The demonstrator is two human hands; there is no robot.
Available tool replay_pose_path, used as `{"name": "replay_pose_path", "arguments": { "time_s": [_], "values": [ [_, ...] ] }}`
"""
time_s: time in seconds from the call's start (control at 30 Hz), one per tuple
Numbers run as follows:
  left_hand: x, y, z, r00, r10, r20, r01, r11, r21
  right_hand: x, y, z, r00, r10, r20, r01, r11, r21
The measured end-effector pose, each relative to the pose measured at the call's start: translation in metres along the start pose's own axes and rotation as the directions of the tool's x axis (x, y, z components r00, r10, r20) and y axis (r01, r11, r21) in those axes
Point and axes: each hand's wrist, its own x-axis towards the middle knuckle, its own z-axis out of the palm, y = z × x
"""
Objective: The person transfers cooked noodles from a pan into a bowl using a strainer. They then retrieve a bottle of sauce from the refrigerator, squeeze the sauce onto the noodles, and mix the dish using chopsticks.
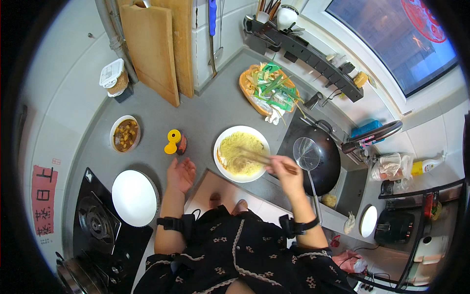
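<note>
My right hand (285,169) grips a pair of wooden chopsticks (259,157), blurred at their tips, which reach into yellow noodles (245,145). The noodles fill a round white dish (265,172) on the grey counter, and a little brown sauce shows at their left edge. Palm up and holding nothing, my left hand (182,174) is at the counter's front edge, left of the dish. Just beyond its fingertips sits a small bottle (177,141) with its yellow flip cap raised. Further left is a bowl of brown stew with chunks (125,134).
A wok (326,161) and a wire skimmer (307,154) rest by the sink (352,193) at right. An orange basket (246,90) holds scraps and plastic bags. A white bowl (134,198) stands near the gas stove (96,217); cutting boards (150,51) lean at the back.
</note>
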Motion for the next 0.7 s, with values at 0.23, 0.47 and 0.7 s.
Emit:
{"name": "replay_pose_path", "arguments": {
  "time_s": [0.23,0.47,0.7],
  "values": [
    [0.007,0.000,-0.008,0.999,0.030,-0.014,-0.030,1.000,0.003,-0.018,-0.013,0.010,0.931,-0.238,0.276,0.342,0.830,-0.440],
    [0.001,0.005,-0.008,0.998,0.025,0.053,-0.023,0.999,-0.035,-0.012,-0.031,-0.005,0.980,-0.169,0.101,0.194,0.913,-0.359],
    [0.003,0.001,-0.005,0.998,0.010,0.055,-0.011,1.000,0.004,0.009,-0.016,0.012,0.992,-0.124,0.018,0.125,0.977,-0.172]
  ]
}}
